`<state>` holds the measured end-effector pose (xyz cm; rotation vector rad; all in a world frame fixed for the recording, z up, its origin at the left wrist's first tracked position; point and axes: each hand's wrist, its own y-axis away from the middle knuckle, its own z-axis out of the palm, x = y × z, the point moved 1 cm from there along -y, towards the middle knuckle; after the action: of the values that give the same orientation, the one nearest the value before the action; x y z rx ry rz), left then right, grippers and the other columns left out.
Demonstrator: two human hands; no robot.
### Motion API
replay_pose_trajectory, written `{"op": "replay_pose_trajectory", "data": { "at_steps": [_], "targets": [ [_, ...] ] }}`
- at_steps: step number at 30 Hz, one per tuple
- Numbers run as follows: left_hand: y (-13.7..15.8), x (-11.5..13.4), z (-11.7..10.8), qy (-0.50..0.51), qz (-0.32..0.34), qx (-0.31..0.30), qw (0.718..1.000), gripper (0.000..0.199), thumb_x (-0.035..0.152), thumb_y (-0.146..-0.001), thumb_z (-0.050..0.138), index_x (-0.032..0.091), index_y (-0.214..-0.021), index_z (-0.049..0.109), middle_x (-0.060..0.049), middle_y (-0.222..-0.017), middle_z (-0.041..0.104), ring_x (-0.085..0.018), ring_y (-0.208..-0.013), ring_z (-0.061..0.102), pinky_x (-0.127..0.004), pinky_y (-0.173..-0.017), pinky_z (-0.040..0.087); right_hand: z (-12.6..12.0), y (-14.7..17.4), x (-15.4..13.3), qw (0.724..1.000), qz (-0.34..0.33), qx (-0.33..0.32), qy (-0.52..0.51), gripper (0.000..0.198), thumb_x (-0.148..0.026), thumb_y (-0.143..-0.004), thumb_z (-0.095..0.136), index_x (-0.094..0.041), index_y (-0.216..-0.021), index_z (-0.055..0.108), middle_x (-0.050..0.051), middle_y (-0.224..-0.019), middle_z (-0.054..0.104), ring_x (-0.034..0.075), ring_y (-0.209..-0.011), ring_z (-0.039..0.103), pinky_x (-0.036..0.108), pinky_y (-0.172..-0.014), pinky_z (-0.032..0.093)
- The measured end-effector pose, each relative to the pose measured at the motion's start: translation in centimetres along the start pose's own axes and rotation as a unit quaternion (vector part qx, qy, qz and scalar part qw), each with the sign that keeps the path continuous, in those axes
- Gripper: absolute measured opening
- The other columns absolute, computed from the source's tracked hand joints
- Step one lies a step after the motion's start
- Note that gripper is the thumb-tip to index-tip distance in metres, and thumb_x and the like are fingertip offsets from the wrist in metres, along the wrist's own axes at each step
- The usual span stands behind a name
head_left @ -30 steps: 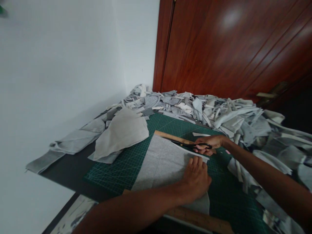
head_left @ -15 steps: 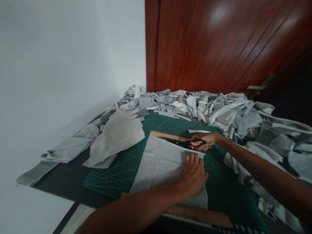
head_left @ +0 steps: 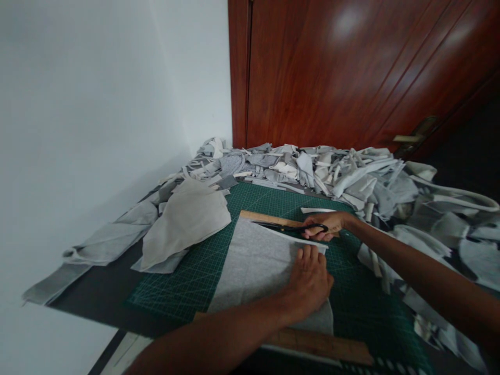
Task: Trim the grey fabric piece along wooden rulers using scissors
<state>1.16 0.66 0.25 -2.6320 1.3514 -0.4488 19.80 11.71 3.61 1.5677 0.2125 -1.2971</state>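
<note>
A piece of light grey fabric [head_left: 250,265] lies on a green cutting mat [head_left: 172,297]. My left hand [head_left: 310,278] rests on its right part, fingers bent and close together, holding the cloth just below its far edge. Black-handled scissors [head_left: 287,227] are in my right hand [head_left: 322,225], whose fingers are wrapped round the handles. The blades point left along the fabric's far edge and look nearly closed. Just behind them lies a wooden ruler [head_left: 253,215]. A second wooden ruler [head_left: 328,344] lies at the near edge, partly hidden by my left arm.
Heaped fabric scraps [head_left: 265,161] run along the back and down the right side [head_left: 441,234]. Larger cut pieces [head_left: 187,224] lie at left on the dark table [head_left: 105,291]. A thin white strip [head_left: 318,210] lies beyond my right hand. Behind stand a white wall and a wooden door [head_left: 332,78].
The scissors have shifted very slightly left, and their blades appear closer together. My left hand stays in place on the fabric. The whole view has moved a little.
</note>
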Motion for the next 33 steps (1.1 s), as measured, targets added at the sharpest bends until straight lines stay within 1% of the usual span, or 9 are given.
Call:
{"op": "replay_pose_trajectory", "data": {
  "at_steps": [4,7,12,15,20,24,28,33],
  "targets": [
    [0.1,0.0,-0.2,-0.003,0.000,0.005,1.000,0.026,0.030,-0.099,0.052,0.010,-0.112,0.062,-0.014,-0.116,0.062,-0.027,-0.110,0.053,-0.042,-0.097,0.045,-0.1,-0.2,-0.3,1.000,-0.005,-0.030,0.000,0.053,-0.061,-0.081,0.079,-0.016,-0.087,0.052,-0.013,-0.052,0.040,0.002,-0.035,0.035,0.012,-0.033,0.032],
    [0.1,0.0,-0.2,-0.001,-0.001,0.009,1.000,0.026,0.030,-0.099,0.052,0.010,-0.112,0.062,-0.014,-0.115,0.062,-0.027,-0.109,0.053,-0.042,-0.097,0.045,0.0,-0.4,-0.6,0.999,-0.010,-0.044,-0.006,0.060,-0.069,-0.078,0.078,-0.016,-0.088,0.054,-0.012,-0.056,0.041,0.002,-0.037,0.037,0.013,-0.035,0.034],
    [0.1,-0.1,-0.2,0.012,0.001,0.004,1.000,0.026,0.030,-0.098,0.052,0.009,-0.111,0.061,-0.014,-0.115,0.062,-0.028,-0.111,0.054,-0.042,-0.097,0.046,0.6,-0.7,-1.6,0.999,-0.008,-0.046,0.001,0.061,-0.070,-0.079,0.076,-0.015,-0.093,0.055,-0.011,-0.059,0.041,0.004,-0.041,0.040,0.016,-0.039,0.037],
    [0.2,0.0,-0.3,0.017,-0.001,0.006,1.000,0.025,0.029,-0.099,0.050,0.009,-0.110,0.061,-0.015,-0.116,0.062,-0.028,-0.112,0.054,-0.042,-0.099,0.045,1.1,-1.3,-2.4,0.998,-0.002,-0.062,-0.003,0.060,-0.070,-0.081,0.075,-0.015,-0.096,0.055,-0.011,-0.061,0.041,0.004,-0.043,0.039,0.017,-0.042,0.037],
    [0.2,0.0,-0.5,0.027,-0.001,0.004,1.000,0.023,0.028,-0.099,0.051,0.009,-0.109,0.061,-0.015,-0.115,0.063,-0.028,-0.111,0.055,-0.042,-0.097,0.046,1.6,-2.6,-3.8,0.994,-0.001,-0.105,-0.024,0.055,-0.065,-0.083,0.076,-0.017,-0.096,0.052,-0.012,-0.062,0.038,0.003,-0.045,0.032,0.018,-0.045,0.035],
    [0.3,0.0,-0.6,0.027,0.002,0.003,1.000,0.024,0.029,-0.099,0.051,0.009,-0.109,0.062,-0.015,-0.114,0.063,-0.029,-0.112,0.054,-0.042,-0.097,0.046,1.4,-2.9,-3.8,0.993,-0.002,-0.114,-0.034,0.058,-0.070,-0.083,0.073,-0.017,-0.099,0.053,-0.011,-0.064,0.038,0.004,-0.046,0.031,0.018,-0.046,0.033],
    [0.4,-0.1,-0.4,0.032,0.000,0.003,0.999,0.028,0.030,-0.100,0.051,0.008,-0.113,0.061,-0.015,-0.118,0.062,-0.029,-0.115,0.054,-0.042,-0.101,0.045,0.8,-2.8,-3.5,0.993,0.021,-0.108,-0.051,0.058,-0.070,-0.085,0.070,-0.017,-0.100,0.054,-0.009,-0.067,0.039,0.005,-0.049,0.032,0.020,-0.048,0.036],
    [0.3,0.0,-0.4,0.036,0.001,-0.011,0.999,0.028,0.028,-0.101,0.047,0.008,-0.114,0.062,-0.015,-0.118,0.062,-0.029,-0.115,0.053,-0.042,-0.102,0.044,0.6,-3.4,-3.9,0.989,0.020,-0.131,-0.058,0.060,-0.073,-0.084,0.069,-0.017,-0.100,0.054,-0.009,-0.066,0.041,0.005,-0.049,0.032,0.021,-0.049,0.036]
  ]
}}
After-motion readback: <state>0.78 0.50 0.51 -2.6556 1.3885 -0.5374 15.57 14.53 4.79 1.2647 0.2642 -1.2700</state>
